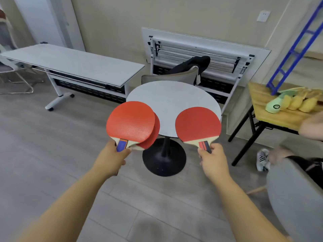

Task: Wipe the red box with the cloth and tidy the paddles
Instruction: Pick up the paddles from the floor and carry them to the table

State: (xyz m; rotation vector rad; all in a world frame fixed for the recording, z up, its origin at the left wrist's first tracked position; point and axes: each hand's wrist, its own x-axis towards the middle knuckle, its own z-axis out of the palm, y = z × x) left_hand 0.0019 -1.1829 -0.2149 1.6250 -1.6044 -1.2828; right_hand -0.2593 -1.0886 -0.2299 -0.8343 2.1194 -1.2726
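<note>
My left hand (pixel 113 158) grips two red table-tennis paddles by their handles; the front paddle (pixel 131 122) overlaps a second paddle (pixel 153 135) behind it. My right hand (pixel 214 162) holds a third red paddle (pixel 197 125) by its red and blue handle. All three blades are held up in the air over the near edge of a small round white table (pixel 173 96). No red box and no cloth are in view.
The round table stands on a black pedestal base (pixel 164 157), with a grey chair (pixel 171 77) and dark jacket behind it. A long white table (pixel 70 62) is at left, a folded table against the wall, a yellow table (pixel 272 109) with plush toys at right. Another person sits at right.
</note>
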